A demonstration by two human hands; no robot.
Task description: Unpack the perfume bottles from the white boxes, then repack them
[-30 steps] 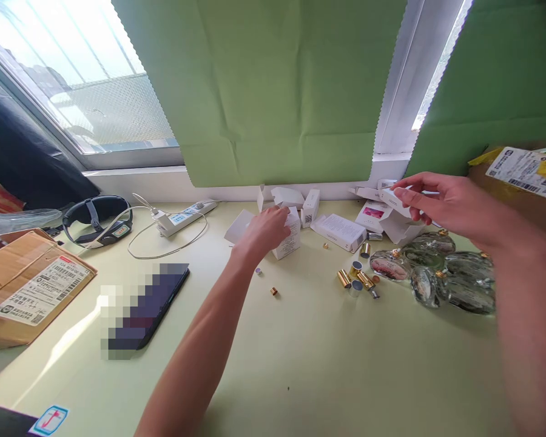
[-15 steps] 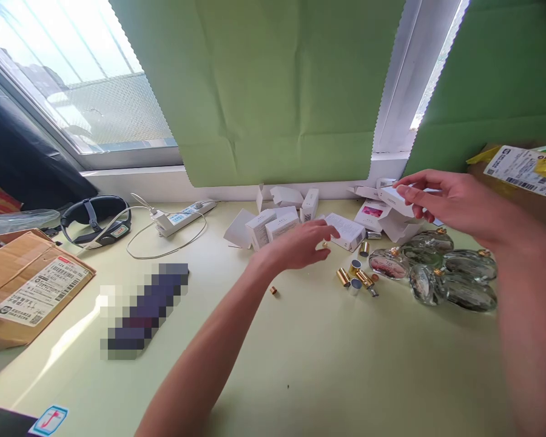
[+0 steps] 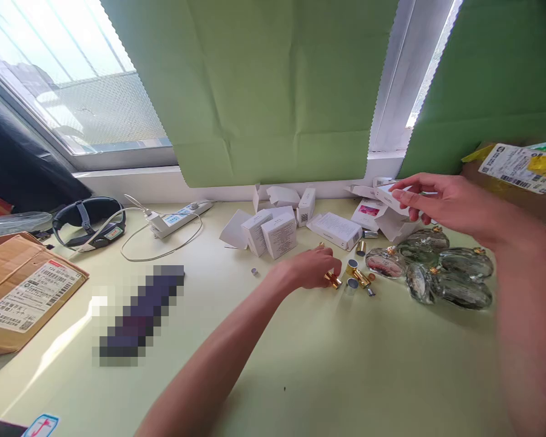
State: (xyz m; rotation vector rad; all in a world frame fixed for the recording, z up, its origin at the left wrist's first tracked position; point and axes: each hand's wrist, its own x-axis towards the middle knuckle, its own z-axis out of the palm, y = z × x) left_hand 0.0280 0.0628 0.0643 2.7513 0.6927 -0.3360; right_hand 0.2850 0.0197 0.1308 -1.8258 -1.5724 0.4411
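My left hand (image 3: 316, 267) is low over the table, its fingers curled and closed on a small gold cap (image 3: 333, 280) that lies at the fingertips. Beside it is a group of gold and silver caps (image 3: 361, 278), some lying and some standing. My right hand (image 3: 441, 197) pinches a white carton (image 3: 390, 195) at the back right, above other opened cartons. Several clear glass perfume bottles (image 3: 464, 290) lie on their sides below the right hand. A closed white box (image 3: 337, 229) lies flat between the hands.
More white cartons (image 3: 279, 233) stand near the window sill. On the left are a power strip (image 3: 182, 220) with a cable, a black headband device (image 3: 88, 224), a brown parcel (image 3: 31, 291) and a pixelated dark object (image 3: 141, 315). Another parcel (image 3: 519, 182) sits at the far right.
My left hand has come down toward me and its fingers have closed on the gold cap. A small piece on the table now lies farther left and back. My right hand stays at the carton.
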